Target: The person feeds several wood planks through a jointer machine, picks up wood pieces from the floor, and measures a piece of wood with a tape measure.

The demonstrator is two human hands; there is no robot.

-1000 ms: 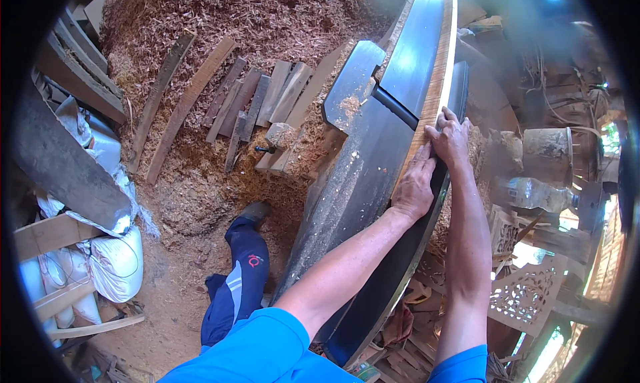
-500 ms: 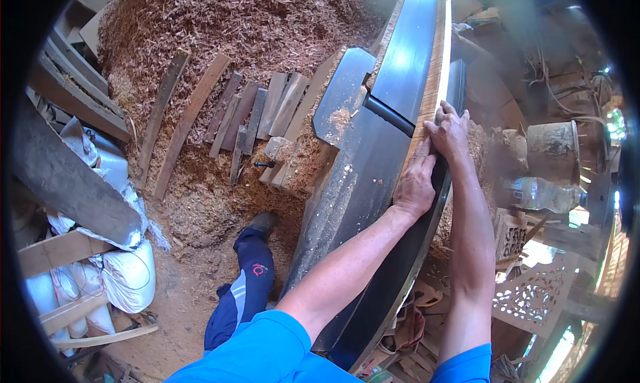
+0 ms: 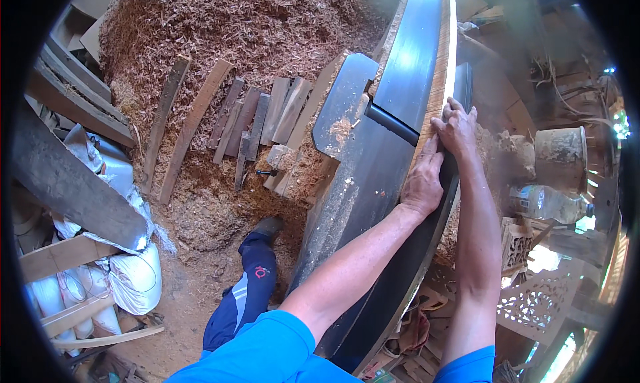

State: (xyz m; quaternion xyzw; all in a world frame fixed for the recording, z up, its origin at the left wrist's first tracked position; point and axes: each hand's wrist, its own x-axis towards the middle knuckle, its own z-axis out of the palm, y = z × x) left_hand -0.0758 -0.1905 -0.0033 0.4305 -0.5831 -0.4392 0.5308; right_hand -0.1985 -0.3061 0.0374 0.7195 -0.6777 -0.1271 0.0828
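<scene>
A long wooden board stands on edge along the dark metal table of a jointer planer, against its upright fence. My left hand presses on the near part of the board, its fingers stretched forward along it. Just ahead of it, my right hand grips the board's top edge with bent fingers. The two hands nearly touch. Left of the board lies the dark cutter slot, and wood chips dot the table. The board's near end is hidden by my left hand and forearm.
A large heap of shavings rises beyond the machine, with several wood strips lying against it. White sacks and timber stand at left. A bucket, a plastic bottle and a carved panel are at right.
The whole view has shifted slightly, so the machine and hands appear a little further right. Both hands stay on the board; the right hand's fingers look slightly more spread.
</scene>
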